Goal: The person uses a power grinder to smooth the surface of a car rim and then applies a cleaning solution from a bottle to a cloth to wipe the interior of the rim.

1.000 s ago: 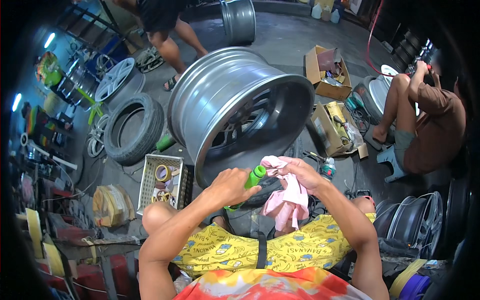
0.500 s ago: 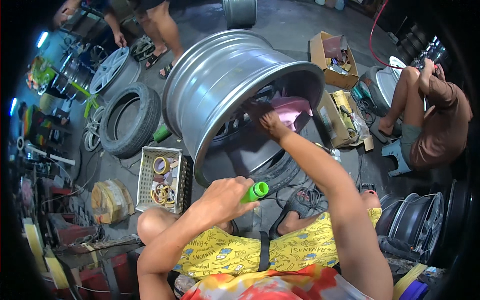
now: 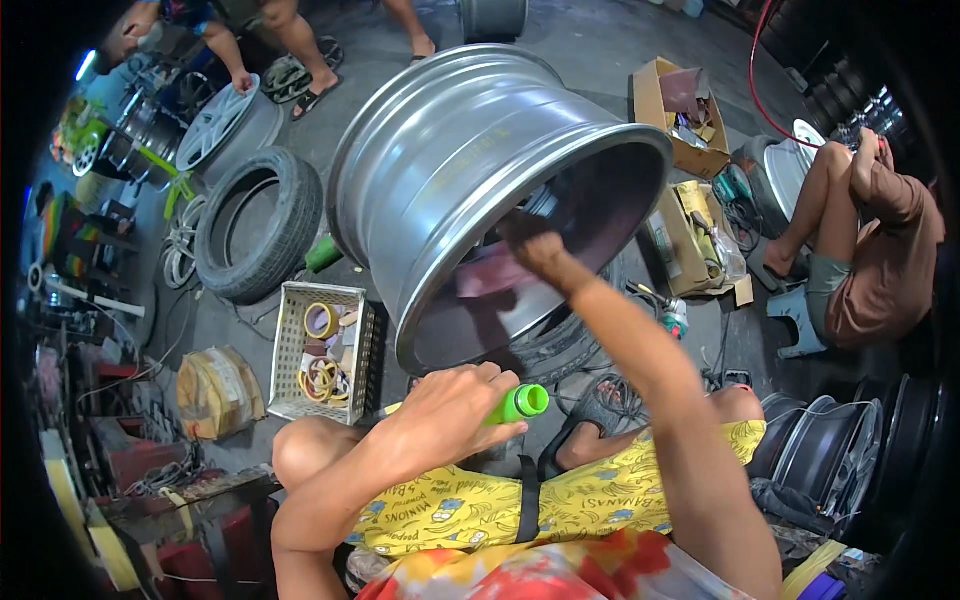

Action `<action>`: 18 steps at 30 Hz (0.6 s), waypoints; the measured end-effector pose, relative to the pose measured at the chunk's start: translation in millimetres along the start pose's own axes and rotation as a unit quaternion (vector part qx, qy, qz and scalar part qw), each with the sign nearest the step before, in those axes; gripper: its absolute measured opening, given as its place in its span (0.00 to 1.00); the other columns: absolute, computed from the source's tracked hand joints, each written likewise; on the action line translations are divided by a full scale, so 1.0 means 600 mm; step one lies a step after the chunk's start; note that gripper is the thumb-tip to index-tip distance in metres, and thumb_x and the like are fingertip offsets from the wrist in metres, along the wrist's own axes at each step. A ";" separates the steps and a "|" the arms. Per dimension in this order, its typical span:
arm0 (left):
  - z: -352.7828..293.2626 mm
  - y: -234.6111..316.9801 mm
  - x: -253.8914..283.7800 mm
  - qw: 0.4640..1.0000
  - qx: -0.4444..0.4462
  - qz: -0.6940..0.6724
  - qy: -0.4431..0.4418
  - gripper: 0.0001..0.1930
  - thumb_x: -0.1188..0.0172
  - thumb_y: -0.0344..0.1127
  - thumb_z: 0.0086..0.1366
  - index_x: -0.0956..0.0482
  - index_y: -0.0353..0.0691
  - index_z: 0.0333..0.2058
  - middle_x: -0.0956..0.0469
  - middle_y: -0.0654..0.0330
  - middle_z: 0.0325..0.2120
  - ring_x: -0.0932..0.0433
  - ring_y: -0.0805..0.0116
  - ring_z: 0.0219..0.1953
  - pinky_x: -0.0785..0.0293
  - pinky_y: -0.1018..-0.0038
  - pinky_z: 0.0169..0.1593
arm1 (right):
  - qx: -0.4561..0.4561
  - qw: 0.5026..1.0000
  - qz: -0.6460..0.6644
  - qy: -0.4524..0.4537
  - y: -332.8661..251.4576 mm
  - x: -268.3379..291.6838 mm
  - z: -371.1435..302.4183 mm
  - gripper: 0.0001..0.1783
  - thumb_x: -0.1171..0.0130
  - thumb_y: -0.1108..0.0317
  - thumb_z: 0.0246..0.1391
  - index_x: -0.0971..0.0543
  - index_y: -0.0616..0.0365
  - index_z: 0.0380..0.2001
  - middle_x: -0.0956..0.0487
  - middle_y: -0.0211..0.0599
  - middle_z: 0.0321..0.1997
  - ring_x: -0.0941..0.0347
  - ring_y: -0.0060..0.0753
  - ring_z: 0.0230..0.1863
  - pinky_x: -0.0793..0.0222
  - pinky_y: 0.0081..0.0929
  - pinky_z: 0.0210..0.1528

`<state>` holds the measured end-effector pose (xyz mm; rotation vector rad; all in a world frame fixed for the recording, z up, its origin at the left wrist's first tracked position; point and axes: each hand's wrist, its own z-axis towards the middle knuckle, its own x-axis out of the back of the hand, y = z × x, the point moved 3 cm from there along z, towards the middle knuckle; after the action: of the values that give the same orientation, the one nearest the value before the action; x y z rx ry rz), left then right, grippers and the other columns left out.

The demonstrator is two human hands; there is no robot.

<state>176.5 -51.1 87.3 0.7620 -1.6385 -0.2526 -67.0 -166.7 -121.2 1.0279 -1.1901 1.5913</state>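
Note:
A large silver wheel rim [image 3: 450, 150] lies tilted on its side in front of me, its open end facing me. My right hand [image 3: 540, 253] reaches inside it, blurred and partly in shadow, closed on a pink cloth [image 3: 490, 277] that rests against the inner wall. The fingertips are hard to make out. Nearer to me, my left hand [image 3: 450, 408] is wrapped round a bright green bottle [image 3: 528, 402] with its mouth uncapped and pointing right. The bottle is held above my lap, in front of the rim; most of its body is hidden by the hand.
Left of the rim are a tyre [image 3: 260, 228], a plastic basket [image 3: 285, 385] with tape rolls, and a taped bundle [image 3: 222, 395]. Cardboard boxes [image 3: 675, 235] and a seated person [image 3: 885, 245] are on the right. Another person's hand [image 3: 243, 82] touches a spoked rim [image 3: 215, 125] at far left.
My right hand has swept the pink cloth leftward and down inside the rim, from its right side. My left hand keeps its grip on the bottle, nearly still. The view has shifted slightly.

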 end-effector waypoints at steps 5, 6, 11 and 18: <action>-0.002 0.003 0.008 1.000 0.018 -0.008 -0.004 0.21 0.31 0.48 0.64 0.21 0.35 0.43 0.20 0.48 0.37 0.19 0.42 0.42 0.22 0.52 0.45 | 0.055 0.995 -0.050 0.061 0.038 0.020 0.043 0.22 0.46 0.69 0.59 0.23 0.55 0.57 0.16 0.44 0.49 0.18 0.47 0.53 0.19 0.48 0.48; -0.007 0.004 0.010 1.000 0.015 -0.008 0.002 0.20 0.32 0.48 0.65 0.22 0.35 0.42 0.21 0.49 0.37 0.19 0.42 0.42 0.21 0.52 0.45 | 0.088 0.987 -0.056 0.123 0.035 0.002 0.034 0.21 0.47 0.68 0.60 0.23 0.57 0.56 0.16 0.48 0.47 0.17 0.51 0.50 0.20 0.50 0.47; -0.006 -0.001 0.015 1.000 0.006 -0.004 0.005 0.20 0.31 0.48 0.64 0.23 0.35 0.41 0.22 0.49 0.36 0.18 0.43 0.42 0.20 0.52 0.45 | -0.211 0.973 0.091 0.022 -0.022 -0.110 0.056 0.20 0.48 0.65 0.61 0.23 0.59 0.54 0.18 0.62 0.47 0.19 0.68 0.42 0.22 0.59 0.48; -0.005 0.008 0.022 0.999 -0.021 -0.006 0.025 0.20 0.31 0.47 0.64 0.24 0.36 0.40 0.23 0.49 0.36 0.18 0.44 0.42 0.21 0.53 0.44 | -0.021 0.991 0.078 0.106 -0.022 -0.028 -0.006 0.25 0.43 0.59 0.61 0.22 0.48 0.61 0.19 0.56 0.57 0.20 0.57 0.56 0.23 0.50 0.56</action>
<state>177.5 -54.7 101.3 0.7405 -1.5777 -0.2734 -50.2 -163.6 -134.7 0.7333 -1.1759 1.7421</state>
